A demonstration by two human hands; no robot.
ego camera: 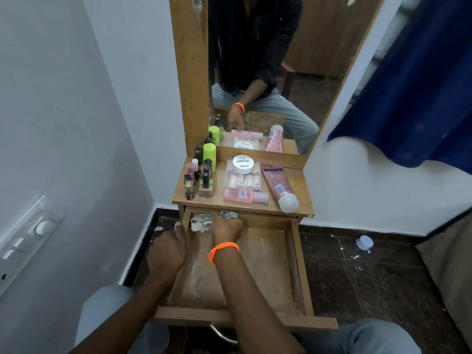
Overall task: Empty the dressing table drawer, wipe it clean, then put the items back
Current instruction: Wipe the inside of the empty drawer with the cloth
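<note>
The wooden drawer (297,264) is pulled out and holds no items; white powdery streaks mark its floor. My right hand (227,227), with an orange band on the wrist, presses a striped grey-and-white cloth (201,221) into the drawer's far left corner. My left hand (167,251) grips the drawer's left side wall. On the tabletop (301,190) stand several small nail polish bottles (198,178), a green-capped bottle (209,155), a clear box with a white round jar (242,164) on it, a pink bottle (244,196) lying flat and a pink tube (279,190).
A mirror (263,72) rises behind the tabletop. A wall with a switch panel (28,238) is close on the left. A blue curtain (413,80) hangs at the right. A small lilac cap (364,242) and white bits lie on the dark floor.
</note>
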